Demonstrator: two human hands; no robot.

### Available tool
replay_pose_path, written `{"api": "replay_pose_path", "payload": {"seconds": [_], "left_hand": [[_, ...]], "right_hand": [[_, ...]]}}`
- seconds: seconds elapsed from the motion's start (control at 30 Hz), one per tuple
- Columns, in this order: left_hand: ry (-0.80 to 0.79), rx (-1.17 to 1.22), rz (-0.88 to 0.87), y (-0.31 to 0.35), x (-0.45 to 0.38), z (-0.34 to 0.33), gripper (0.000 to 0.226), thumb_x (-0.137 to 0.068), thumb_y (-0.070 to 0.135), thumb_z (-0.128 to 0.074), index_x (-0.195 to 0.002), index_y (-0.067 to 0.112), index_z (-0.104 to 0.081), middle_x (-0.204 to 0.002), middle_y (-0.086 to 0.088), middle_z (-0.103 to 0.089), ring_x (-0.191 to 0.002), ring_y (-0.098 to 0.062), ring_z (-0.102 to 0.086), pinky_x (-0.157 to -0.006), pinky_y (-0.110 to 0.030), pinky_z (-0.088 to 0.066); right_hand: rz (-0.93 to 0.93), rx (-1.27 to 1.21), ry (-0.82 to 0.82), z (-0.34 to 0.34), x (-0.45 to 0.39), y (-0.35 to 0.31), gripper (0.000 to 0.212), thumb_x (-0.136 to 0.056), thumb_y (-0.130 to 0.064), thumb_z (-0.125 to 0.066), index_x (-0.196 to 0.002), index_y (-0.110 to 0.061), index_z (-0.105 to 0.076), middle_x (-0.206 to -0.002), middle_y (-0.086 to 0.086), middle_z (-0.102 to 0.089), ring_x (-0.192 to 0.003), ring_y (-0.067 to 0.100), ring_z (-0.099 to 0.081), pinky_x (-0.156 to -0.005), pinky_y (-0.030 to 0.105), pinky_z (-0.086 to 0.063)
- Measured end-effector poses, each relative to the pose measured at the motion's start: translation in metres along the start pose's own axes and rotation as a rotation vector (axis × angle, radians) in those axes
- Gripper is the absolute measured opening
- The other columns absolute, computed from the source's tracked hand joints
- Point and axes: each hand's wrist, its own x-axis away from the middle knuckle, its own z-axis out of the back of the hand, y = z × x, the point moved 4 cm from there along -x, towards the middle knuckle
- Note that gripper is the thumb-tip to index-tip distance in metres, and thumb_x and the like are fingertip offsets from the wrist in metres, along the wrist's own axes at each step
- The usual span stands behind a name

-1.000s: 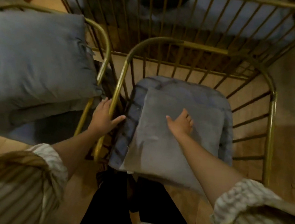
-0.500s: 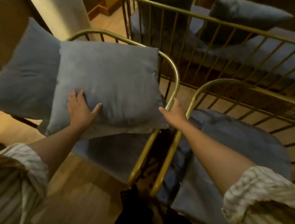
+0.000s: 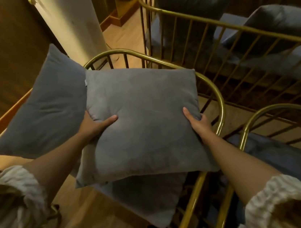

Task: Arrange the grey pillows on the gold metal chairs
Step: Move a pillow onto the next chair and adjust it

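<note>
A square grey pillow (image 3: 145, 117) is held over the left gold metal chair (image 3: 220, 111). My left hand (image 3: 95, 124) grips its left edge and my right hand (image 3: 198, 122) grips its right edge. A second grey pillow (image 3: 46, 105) leans at the chair's left side, partly behind the held one. The chair's grey seat cushion (image 3: 147, 195) shows below the held pillow. To the right stands another gold chair (image 3: 246, 129) with a grey cushion (image 3: 280, 158) on its seat.
A gold-framed bench (image 3: 232, 27) with grey pillows (image 3: 290, 19) stands behind the chairs. A white cylindrical stand (image 3: 67, 12) rises at the back left beside a wooden wall (image 3: 8, 49). The floor is wood.
My right hand left the right chair's pillow and moved to the left chair. Both hands have closed on the square pillow's edges and raised it toward me.
</note>
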Motion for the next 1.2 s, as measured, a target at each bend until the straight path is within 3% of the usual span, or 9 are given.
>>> {"api": "replay_pose_path", "payload": {"seconds": [0.07, 0.23, 0.37, 0.53, 0.63, 0.83, 1.0, 1.13, 1.2], "left_hand": [[0.049, 0.061, -0.015, 0.009, 0.004, 0.002, 0.129, -0.037, 0.075, -0.086, -0.144, 0.014, -0.047, -0.141, -0.005, -0.058, -0.126, -0.025, -0.058, -0.107, -0.042, -0.048], [0.149, 0.171, -0.041, 0.043, 0.027, 0.0, 0.094, -0.064, 0.059, -0.084, -0.137, 0.006, -0.055, -0.136, -0.01, -0.061, -0.123, -0.028, -0.059, -0.101, -0.035, -0.048], [0.108, 0.164, -0.086, 0.084, 0.051, -0.016, 0.091, -0.068, 0.067, -0.077, -0.134, 0.008, -0.057, -0.133, -0.009, -0.062, -0.121, -0.028, -0.059, -0.104, -0.04, -0.048], [-0.014, 0.12, -0.204, 0.149, 0.09, -0.08, 0.089, -0.072, 0.063, -0.075, -0.137, 0.006, -0.052, -0.137, -0.012, -0.059, -0.127, -0.032, -0.055, -0.103, -0.039, -0.045], [-0.091, 0.098, -0.232, 0.183, 0.121, -0.136, 0.078, -0.083, 0.056, -0.069, -0.136, 0.002, -0.052, -0.138, -0.015, -0.058, -0.127, -0.034, -0.055, -0.096, -0.034, -0.044], [-0.274, 0.109, -0.213, 0.229, 0.187, -0.255, 0.087, -0.08, 0.067, -0.064, -0.137, 0.003, -0.051, -0.13, -0.006, -0.06, -0.121, -0.027, -0.056, -0.097, -0.034, -0.043], [-0.415, 0.129, -0.216, 0.265, 0.244, -0.359, 0.093, -0.079, 0.074, -0.058, -0.145, 0.01, -0.045, -0.136, -0.002, -0.054, -0.131, -0.027, -0.049, -0.107, -0.039, -0.038], [-0.534, 0.149, -0.186, 0.283, 0.277, -0.431, 0.112, -0.062, 0.077, -0.066, -0.149, 0.014, -0.039, -0.145, -0.003, -0.049, -0.134, -0.027, -0.046, -0.113, -0.045, -0.035], [-0.566, 0.191, -0.143, 0.288, 0.282, -0.458, 0.115, -0.057, 0.074, -0.07, -0.149, 0.013, -0.038, -0.139, 0.0, -0.05, -0.127, -0.023, -0.047, -0.11, -0.042, -0.037]], "right_hand": [[-0.02, -0.054, -0.022, 0.002, 0.004, -0.005, 0.116, -0.054, -0.081, -0.076, -0.147, -0.017, -0.046, -0.141, 0.005, -0.059, -0.124, 0.03, -0.06, -0.101, 0.038, -0.049], [0.041, -0.218, -0.025, 0.017, 0.02, -0.017, 0.113, -0.055, -0.075, -0.079, -0.147, -0.015, -0.049, -0.14, 0.003, -0.061, -0.121, 0.026, -0.062, -0.101, 0.035, -0.05], [0.067, -0.329, 0.066, 0.061, 0.036, -0.01, 0.141, -0.028, -0.09, -0.076, -0.144, -0.013, -0.051, -0.139, 0.005, -0.062, -0.121, 0.026, -0.063, -0.107, 0.043, -0.05], [0.072, -0.409, 0.255, 0.156, 0.059, 0.005, 0.096, -0.073, -0.076, -0.066, -0.141, -0.01, -0.054, -0.14, 0.009, -0.06, -0.129, 0.027, -0.057, -0.112, 0.037, -0.043], [0.074, -0.448, 0.321, 0.231, 0.068, 0.029, 0.105, -0.062, -0.084, -0.066, -0.138, -0.013, -0.059, -0.134, 0.006, -0.065, -0.123, 0.024, -0.061, -0.107, 0.034, -0.046], [0.087, -0.512, 0.405, 0.371, 0.094, 0.075, 0.069, -0.083, -0.063, -0.069, -0.131, -0.014, -0.064, -0.117, -0.001, -0.068, -0.11, 0.021, -0.064, -0.097, 0.031, -0.048], [0.102, -0.559, 0.493, 0.479, 0.106, 0.108, 0.096, -0.06, -0.078, -0.075, -0.131, -0.014, -0.065, -0.123, -0.001, -0.07, -0.107, 0.018, -0.067, -0.091, 0.028, -0.05], [0.181, -0.503, 0.54, 0.558, 0.102, 0.12, 0.115, -0.048, -0.08, -0.077, -0.142, -0.018, -0.056, -0.138, -0.001, -0.064, -0.124, 0.018, -0.061, -0.109, 0.035, -0.046], [0.211, -0.476, 0.53, 0.58, 0.093, 0.123, 0.112, -0.058, -0.075, -0.076, -0.149, -0.018, -0.046, -0.147, 0.0, -0.056, -0.133, 0.019, -0.054, -0.111, 0.031, -0.042]]}}
